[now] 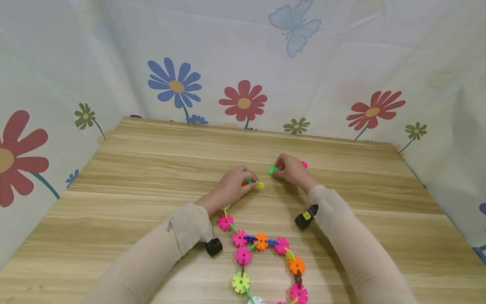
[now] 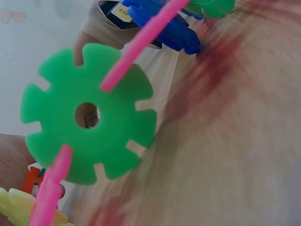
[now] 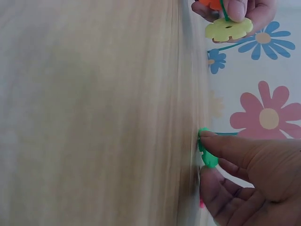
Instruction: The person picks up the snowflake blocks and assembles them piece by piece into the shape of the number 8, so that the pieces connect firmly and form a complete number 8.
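My left hand point(image 1: 232, 186) pinches a few joined flower-shaped plastic discs above the table: a yellow disc point(image 1: 260, 185), a green one seen edge-on point(image 3: 225, 10) and an orange one point(image 3: 210, 4), partly behind the fingers. To its right, my right hand point(image 1: 293, 169) holds a single green disc point(image 1: 273, 169) between thumb and fingers, low over the wood. Partly hidden behind that hand is a pink disc point(image 1: 304, 164). A linked chain of discs lies nearer me, including a pink one point(image 1: 225, 222) and an orange one point(image 1: 260, 241).
The chain curves into a loop, with a lime disc point(image 1: 241, 282) on its left; its near end is cut off. Close to the left wrist camera stands a large green disc point(image 2: 56, 103) with pink discs slotted in, near a blue disc point(image 2: 174, 35). A flowered curtain point(image 1: 212, 50) hangs behind the table point(image 1: 152, 156).
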`<state>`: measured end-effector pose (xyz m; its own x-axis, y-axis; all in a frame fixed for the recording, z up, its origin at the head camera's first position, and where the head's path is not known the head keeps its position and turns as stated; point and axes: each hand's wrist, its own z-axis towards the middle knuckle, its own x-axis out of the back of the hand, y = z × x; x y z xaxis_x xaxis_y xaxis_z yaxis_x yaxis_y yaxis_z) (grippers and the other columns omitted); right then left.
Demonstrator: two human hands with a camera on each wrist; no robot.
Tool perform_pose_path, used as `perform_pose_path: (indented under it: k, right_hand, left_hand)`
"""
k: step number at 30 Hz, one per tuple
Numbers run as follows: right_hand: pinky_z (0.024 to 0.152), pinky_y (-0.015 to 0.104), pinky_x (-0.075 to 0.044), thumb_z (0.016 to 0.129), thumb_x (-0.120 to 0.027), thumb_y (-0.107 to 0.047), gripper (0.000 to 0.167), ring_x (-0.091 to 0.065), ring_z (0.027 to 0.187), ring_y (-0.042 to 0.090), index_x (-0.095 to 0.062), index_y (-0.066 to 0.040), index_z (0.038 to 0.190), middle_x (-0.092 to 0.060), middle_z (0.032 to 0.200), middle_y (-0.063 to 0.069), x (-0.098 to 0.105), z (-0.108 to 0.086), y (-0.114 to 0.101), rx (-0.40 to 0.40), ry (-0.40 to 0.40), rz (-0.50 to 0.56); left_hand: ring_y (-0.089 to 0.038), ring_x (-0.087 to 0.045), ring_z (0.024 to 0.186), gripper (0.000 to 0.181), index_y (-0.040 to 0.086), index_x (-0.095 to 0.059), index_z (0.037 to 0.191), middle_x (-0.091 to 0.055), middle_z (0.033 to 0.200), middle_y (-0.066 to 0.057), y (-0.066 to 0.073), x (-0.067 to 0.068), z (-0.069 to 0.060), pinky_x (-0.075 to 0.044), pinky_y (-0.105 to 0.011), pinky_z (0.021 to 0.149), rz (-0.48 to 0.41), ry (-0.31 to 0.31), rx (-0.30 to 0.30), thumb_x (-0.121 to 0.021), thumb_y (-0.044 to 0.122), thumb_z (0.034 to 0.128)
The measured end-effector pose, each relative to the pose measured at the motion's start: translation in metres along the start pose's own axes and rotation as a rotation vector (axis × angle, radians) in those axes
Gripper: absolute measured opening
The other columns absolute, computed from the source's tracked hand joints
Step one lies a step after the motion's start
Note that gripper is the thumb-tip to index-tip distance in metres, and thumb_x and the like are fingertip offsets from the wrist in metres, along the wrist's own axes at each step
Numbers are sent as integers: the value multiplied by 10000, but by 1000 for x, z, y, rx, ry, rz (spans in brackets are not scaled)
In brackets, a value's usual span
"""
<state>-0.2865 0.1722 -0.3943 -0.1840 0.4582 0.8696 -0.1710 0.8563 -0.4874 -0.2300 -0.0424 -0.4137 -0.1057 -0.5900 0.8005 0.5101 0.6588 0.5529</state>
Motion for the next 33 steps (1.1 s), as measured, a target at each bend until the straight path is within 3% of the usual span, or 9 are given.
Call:
perform_pose_path:
  k: [7, 19, 25, 33]
  right_hand:
    - [557, 239, -553, 885, -666, -59, 215, -605, 561, 84, -553, 32, 1044, -606, 844, 102, 1, -6, 0, -30, 1, 242]
    - [538, 236, -543, 924, -620, -75, 175, -600, 545, 83, -581, 62, 1025, -654, 809, 141, 6, -22, 3, 10, 11, 362]
    - [542, 215, -535, 916, -641, -107, 169, -609, 574, 80, -589, 37, 988, -627, 784, 75, 5, -24, 7, -23, -13, 319]
    - [577, 202, -465, 870, -700, -153, 180, -569, 617, 100, -632, 7, 916, -632, 756, 71, 3, -22, 16, -4, 6, 132]
  left_hand:
    - [-225, -629, 989, 170, 155, -720, 1051, -629, 1057, -43, 1, -1, 0, -519, -365, 880, -9, -6, 26, -652, 237, 918]
    - [-211, -624, 962, 179, 164, -721, 1065, -629, 1063, -36, 1, 1, -1, -517, -351, 855, -15, 10, 53, -651, 240, 919]
    - [-204, -619, 941, 174, 158, -721, 1057, -628, 1049, -37, 1, 1, -1, -518, -347, 851, -20, 15, 50, -655, 236, 917]
    - [-198, -614, 935, 185, 163, -716, 1073, -623, 1041, -33, 2, 1, 0, -519, -340, 841, -2, 2, 45, -652, 242, 919]
